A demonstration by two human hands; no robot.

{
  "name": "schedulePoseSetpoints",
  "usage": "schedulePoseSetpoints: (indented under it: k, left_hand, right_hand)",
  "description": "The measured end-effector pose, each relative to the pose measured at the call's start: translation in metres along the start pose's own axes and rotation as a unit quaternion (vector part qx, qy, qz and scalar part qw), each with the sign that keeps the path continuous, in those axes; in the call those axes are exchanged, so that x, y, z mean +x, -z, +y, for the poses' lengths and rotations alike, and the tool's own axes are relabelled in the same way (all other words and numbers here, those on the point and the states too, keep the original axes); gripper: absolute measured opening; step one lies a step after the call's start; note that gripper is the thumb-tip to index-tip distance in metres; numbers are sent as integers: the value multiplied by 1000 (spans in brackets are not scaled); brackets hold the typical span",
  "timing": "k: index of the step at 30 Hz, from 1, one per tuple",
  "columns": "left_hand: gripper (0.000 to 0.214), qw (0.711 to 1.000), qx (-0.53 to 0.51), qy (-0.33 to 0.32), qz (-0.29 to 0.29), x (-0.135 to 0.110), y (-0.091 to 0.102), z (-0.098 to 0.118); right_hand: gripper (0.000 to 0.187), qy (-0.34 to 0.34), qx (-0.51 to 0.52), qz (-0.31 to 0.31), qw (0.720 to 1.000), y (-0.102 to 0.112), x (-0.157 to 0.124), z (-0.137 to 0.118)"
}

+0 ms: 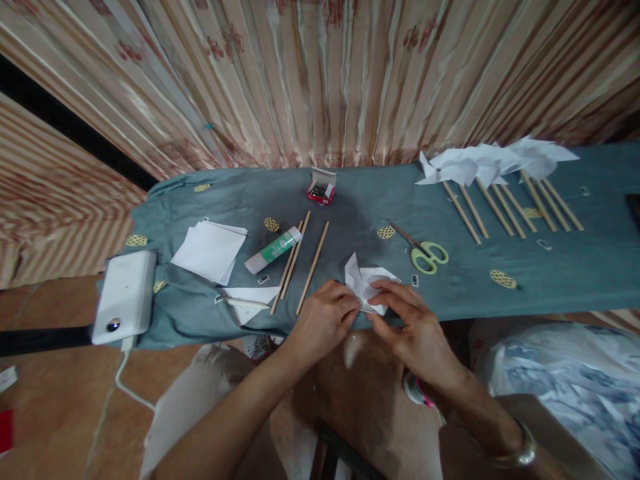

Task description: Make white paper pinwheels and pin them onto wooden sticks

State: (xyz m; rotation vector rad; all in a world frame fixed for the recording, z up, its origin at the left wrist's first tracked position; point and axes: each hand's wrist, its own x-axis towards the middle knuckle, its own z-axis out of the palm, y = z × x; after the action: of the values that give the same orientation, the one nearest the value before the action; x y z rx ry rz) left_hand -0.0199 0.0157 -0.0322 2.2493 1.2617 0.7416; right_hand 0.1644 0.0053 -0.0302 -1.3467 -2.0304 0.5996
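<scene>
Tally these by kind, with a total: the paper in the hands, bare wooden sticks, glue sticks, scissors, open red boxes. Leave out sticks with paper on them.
Held paper: 1
Bare wooden sticks: 3
Glue stick: 1
Scissors: 1
Open red box: 1
Total: 7

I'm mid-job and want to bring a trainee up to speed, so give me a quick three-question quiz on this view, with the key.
1. Count: how many wooden sticks lie near the green-labelled tube?

2. True or false: the scissors lie farther right in the picture than the small red box.

3. Choose: the left hand and the right hand both have fingers on
a) the stack of white sheets
b) a folded paper
c) the white device with a cable

Key: 1. Three. 2. True. 3. b.
</scene>
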Motion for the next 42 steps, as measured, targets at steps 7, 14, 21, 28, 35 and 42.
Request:
schedulePoseSetpoints:
  k: [7,14,21,28,35,42]
  left_hand:
    - [14,1000,13,0,-13,0,-1,0]
    - [16,998,41,-13,-47,-1,3,1]
    - [21,994,80,-34,-72,-1,4,3]
    - [19,992,97,-37,-74,0,7,4]
    - [15,993,90,-35,-71,0,5,3]
    - [18,994,80,-37,-62,-1,3,2]
  right_hand:
    - [11,82,-80,-13,993,-5,2,-8]
    - [13,105,-110,-5,988,-9,6,-15]
    - [13,100,-134,14,986,-14,7,-17]
    - [15,104,-149,19,983,-8,6,-20]
    - [13,106,-153,32,982,0,2,-19]
    - [11,24,-61,39,997,21,-4,-9]
